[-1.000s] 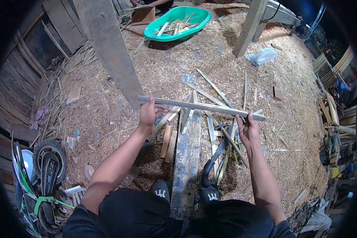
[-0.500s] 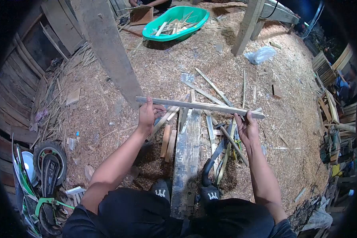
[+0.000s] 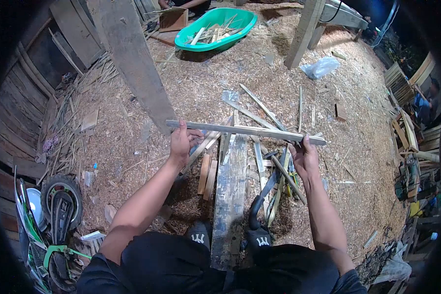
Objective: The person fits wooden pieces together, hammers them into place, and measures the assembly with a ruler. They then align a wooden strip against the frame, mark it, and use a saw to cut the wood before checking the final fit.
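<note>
A long, narrow wooden strip spans the space between my two hands, tilting slightly down to the right. My left hand is closed on it near its left end, thumb on top. Near the right end, my right hand grips the same strip between thumb and fingers. Below the strip, a worn plank runs between my feet, with a small upright wood piece at its far end. Two short wood blocks lie left of the plank. A machete with a dark handle rests to its right among loose sticks.
A green tub of wood scraps stands at the back. A slanted timber post rises at left and another post at right. A small bike lies at lower left. Shavings cover the ground, and other people sit at the back and far right.
My hands and the strip hold almost the same position. The whole view has shifted very slightly, and the person at far right has moved a little.
</note>
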Available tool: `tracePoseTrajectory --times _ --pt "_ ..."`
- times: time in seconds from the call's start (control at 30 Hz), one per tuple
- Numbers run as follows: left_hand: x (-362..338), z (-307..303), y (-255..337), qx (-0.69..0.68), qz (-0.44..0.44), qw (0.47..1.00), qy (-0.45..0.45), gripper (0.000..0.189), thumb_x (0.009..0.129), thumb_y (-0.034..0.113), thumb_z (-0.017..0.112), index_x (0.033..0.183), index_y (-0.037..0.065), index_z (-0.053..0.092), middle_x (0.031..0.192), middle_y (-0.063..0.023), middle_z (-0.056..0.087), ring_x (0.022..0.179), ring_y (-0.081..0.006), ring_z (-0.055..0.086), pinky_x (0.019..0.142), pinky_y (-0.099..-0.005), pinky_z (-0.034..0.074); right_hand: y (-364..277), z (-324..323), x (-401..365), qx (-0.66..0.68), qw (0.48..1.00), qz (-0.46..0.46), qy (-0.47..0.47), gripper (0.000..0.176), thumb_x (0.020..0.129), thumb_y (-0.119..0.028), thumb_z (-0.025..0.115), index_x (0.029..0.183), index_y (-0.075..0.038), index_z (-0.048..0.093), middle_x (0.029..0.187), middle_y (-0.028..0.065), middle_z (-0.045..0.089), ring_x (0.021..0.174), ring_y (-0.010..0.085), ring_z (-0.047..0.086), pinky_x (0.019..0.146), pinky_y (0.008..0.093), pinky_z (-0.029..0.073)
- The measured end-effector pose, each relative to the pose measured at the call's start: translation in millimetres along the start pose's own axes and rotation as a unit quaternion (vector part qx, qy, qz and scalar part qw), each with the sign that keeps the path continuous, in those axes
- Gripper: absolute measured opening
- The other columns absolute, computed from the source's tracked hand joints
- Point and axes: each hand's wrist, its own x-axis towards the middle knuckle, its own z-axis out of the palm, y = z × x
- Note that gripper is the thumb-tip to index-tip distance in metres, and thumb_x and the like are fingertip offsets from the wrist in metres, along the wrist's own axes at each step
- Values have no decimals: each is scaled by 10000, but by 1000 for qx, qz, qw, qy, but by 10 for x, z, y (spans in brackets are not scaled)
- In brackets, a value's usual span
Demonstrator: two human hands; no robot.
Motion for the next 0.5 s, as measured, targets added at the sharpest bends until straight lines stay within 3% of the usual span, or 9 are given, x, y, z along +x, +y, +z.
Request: tracePoseTrajectory --times 0.13,0.2,0.5 --pt "-10 10 19 7 9 1000 -7 621 1031 537 334 926 -26 574 792 -127 657 705 -157 652 638 -262 555 -24 -100 51 53 996 50 -54 324 1004 -275 552 956 45 566 961 146 669 850 227 699 825 315 622" --pt "-2 8 18 4 6 1000 -6 619 1032 534 333 928 -26 574 794 -128 658 707 -157 652 638 -261 553 -21 -19 15 74 997 32 5 306 1004 -256 554 981 49 549 962 166 663 820 241 709 781 295 633" --pt "1 30 28 -2 1 1000 -7 608 1032 533 340 952 -28 560 806 -130 655 728 -164 651 663 -268 548 -54 67 -13 84 995 35 29 289 1022 -202 518 1069 83 520 1028 209 645 917 284 701 787 313 639"
